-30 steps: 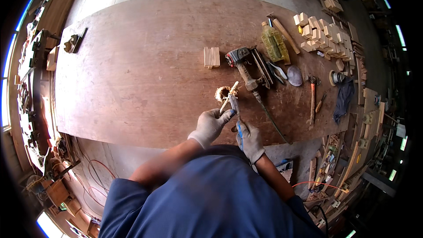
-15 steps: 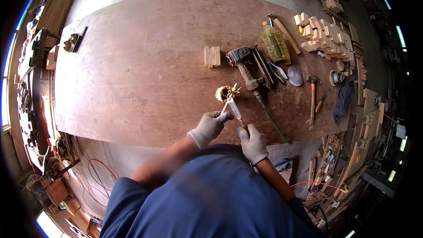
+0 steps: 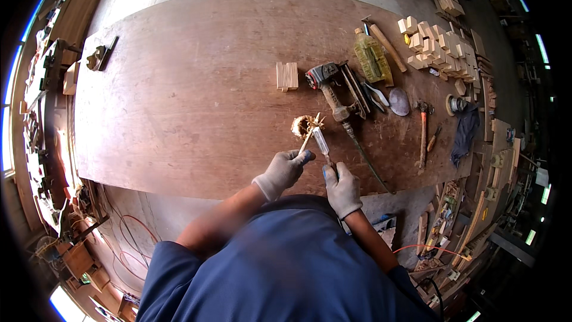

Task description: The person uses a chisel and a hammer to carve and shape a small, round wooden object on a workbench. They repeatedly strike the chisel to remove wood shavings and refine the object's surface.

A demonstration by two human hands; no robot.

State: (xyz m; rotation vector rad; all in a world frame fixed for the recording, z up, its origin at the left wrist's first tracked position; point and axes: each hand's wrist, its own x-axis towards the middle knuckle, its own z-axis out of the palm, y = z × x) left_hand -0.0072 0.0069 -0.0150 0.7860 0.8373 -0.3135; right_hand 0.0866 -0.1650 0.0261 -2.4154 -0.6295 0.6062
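Note:
In my left hand [image 3: 281,173], gloved in grey-white, a thin pale wooden stick [image 3: 305,142] is pinched and slants away from me. Its far end meets a small, round, crusty brown pot [image 3: 300,126] with a dark hollow, where ragged yellowish bits [image 3: 319,121] stick out. My right hand [image 3: 342,191], gloved alike, is closed around the handle of a chisel-like tool with a flat, shiny blade [image 3: 321,141]. The blade points away from me beside the stick, its tip at the ragged bits. Whether it touches them I cannot tell.
A nail gun [image 3: 333,94] with a hose lies just beyond my right hand. A small wooden block [image 3: 287,76] sits to its left. Farther right are a yellowish bottle [image 3: 373,59], a hammer [image 3: 423,131], a dark cloth [image 3: 465,136] and stacked wood blocks [image 3: 438,48].
My right hand has shifted slightly forward, bringing the blade farther up along the stick toward the ragged bits. The left hand and the pot look almost unmoved.

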